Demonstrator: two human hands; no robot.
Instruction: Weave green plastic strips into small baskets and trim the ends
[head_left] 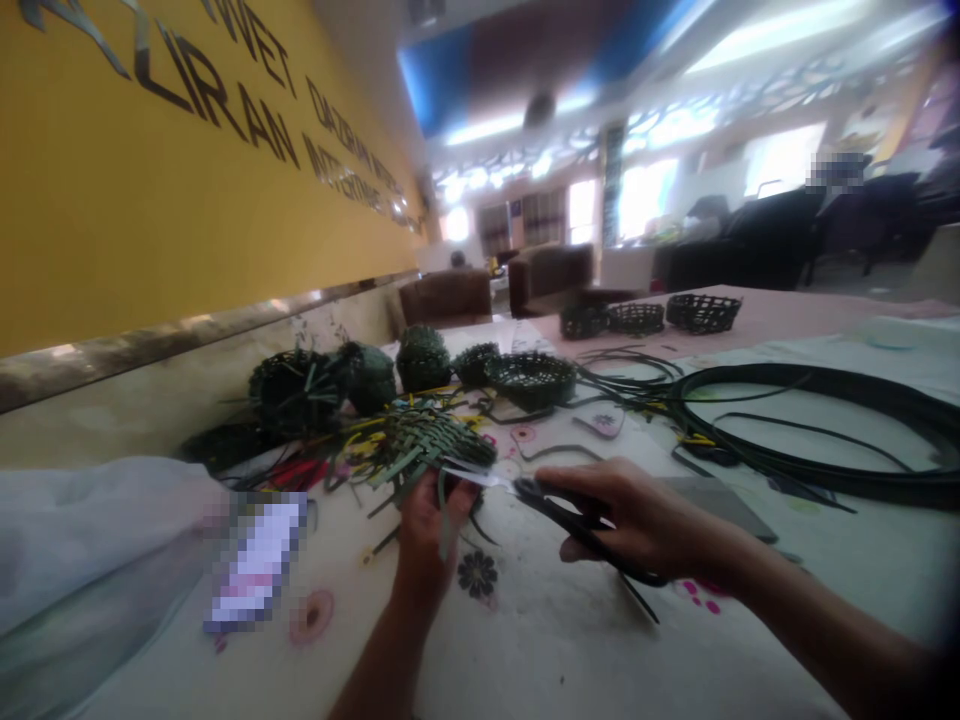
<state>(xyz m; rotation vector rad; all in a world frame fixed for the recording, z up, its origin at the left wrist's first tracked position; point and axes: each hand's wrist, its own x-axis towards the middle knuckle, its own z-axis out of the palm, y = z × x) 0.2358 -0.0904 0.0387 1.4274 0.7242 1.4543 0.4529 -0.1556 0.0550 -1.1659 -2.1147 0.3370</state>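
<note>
My left hand (pixel 431 530) grips the lower edge of a green woven basket (pixel 427 435), with loose strip ends sticking out on its left side. In my right hand (pixel 637 515) is a pair of black-handled scissors (pixel 555 510), fingers wrapped round the handles. The bright blades point left and reach the strips at the basket's edge, just above my left fingers. Whether the blades have closed on a strip cannot be made out. One pale green strip (pixel 448 525) hangs down across my left hand.
Behind stand several dark woven baskets (pixel 532 380). Coiled dark strips (pixel 825 480) lie at right. A clear plastic bag (pixel 97 560) covers the left side, beside a blurred-out pale object (pixel 259 565). Red and yellow strips (pixel 307 475) lie left of the basket, and a yellow wall (pixel 187 210) rises there.
</note>
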